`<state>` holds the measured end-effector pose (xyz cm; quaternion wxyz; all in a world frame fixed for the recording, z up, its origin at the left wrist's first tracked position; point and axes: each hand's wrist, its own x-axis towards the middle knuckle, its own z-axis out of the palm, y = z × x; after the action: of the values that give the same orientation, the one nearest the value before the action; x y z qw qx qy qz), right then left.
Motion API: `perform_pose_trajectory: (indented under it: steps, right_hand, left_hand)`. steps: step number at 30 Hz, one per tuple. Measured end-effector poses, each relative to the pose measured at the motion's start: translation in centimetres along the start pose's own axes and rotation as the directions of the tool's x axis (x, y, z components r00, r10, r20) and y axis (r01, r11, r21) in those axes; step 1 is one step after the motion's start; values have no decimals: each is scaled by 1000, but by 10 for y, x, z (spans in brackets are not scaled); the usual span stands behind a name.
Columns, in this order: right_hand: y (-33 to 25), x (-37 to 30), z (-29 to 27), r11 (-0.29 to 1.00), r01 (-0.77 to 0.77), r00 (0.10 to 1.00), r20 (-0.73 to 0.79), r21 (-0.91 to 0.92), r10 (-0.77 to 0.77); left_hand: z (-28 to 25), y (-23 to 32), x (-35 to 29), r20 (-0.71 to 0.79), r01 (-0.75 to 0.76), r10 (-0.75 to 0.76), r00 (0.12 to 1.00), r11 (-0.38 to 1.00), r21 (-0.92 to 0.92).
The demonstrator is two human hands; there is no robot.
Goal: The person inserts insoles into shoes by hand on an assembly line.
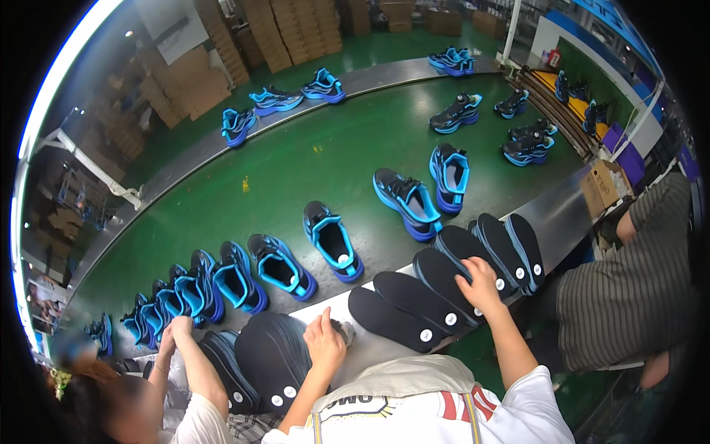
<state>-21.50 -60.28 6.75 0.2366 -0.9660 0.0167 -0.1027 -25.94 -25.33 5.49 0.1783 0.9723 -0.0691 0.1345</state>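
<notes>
Insoles (444,292), black and overlapping in a fanned row along the desk (551,214) edge, lay under the right hand (481,287), whose grip pressed flat and open on one, its long axis running away up-left. Left hand (324,344) rested curled beside a second stack (270,359). Blue shoes (333,240) lined the green belt (296,163) beyond.

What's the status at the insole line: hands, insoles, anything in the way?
Right hand flat on fanned black insoles. Left hand beside the stacked insoles. Co-worker's hand close on the left.
</notes>
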Motion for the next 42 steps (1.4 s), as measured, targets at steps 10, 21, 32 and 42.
perform_pose_trajectory:
  steps: [10,21,32,42]
  right_hand:
    - [56,4,-27,957,-222,939,224,-187,261]
    - [65,5,-52,944,-299,954,74,141,291]
    - [69,30,-68,539,-654,754,402,531,520]
    - [-34,193,-77,659,-601,681,721,452,127]
  left_hand:
    - [-5,21,17,63,-12,6,998,996,84]
    - [63,71,219,20,-277,287,958,937,-213]
    - [176,98,314,46,96,-89,995,716,-691]
    - [155,78,309,82,221,-226,971,702,-677]
